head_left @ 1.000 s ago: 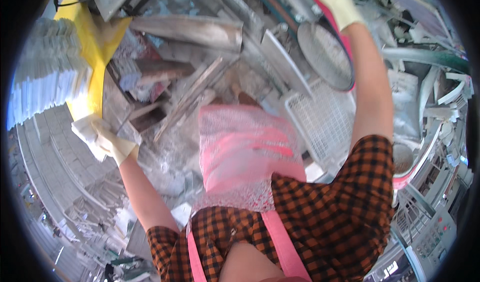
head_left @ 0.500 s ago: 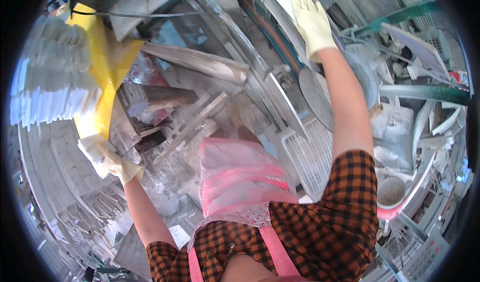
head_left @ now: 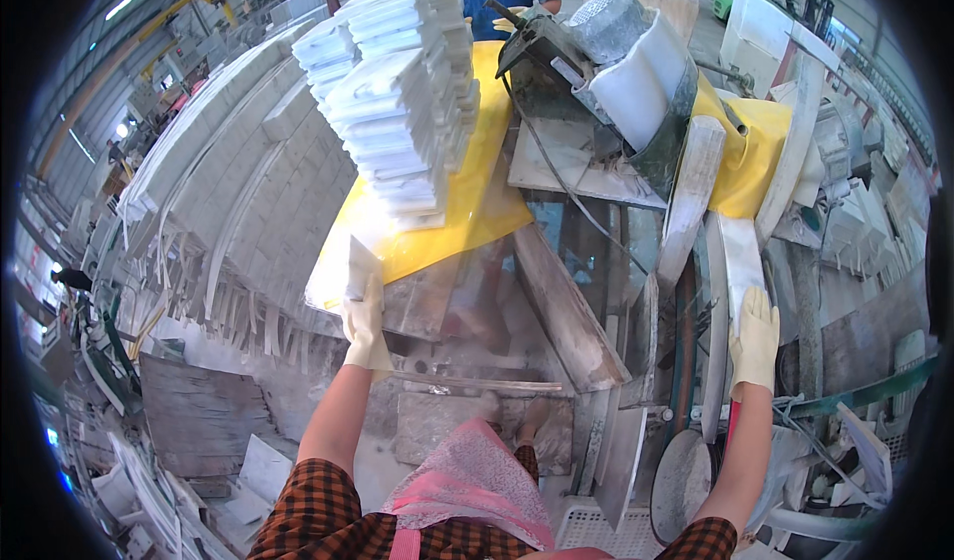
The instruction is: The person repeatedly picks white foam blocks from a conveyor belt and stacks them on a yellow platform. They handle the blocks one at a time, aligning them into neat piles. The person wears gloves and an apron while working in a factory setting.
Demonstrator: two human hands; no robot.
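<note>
Slab stack (head_left: 402, 113) on yellow sheet (head_left: 477, 217) beyond left hand (head_left: 364, 329)

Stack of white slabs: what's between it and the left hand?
In the head view, a white piece held in the left hand, then part of the yellow sheet under the stack of white slabs.

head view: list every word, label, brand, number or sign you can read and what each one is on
No text can be read.
Pale strip on the dark machine part: possibly a label, too small to read.
Stacked white slabs and yellow sheet: no lettering visible.
Gloves on the left hand and right hand: no lettering visible.
Far background: too small and blurred to read.
</note>
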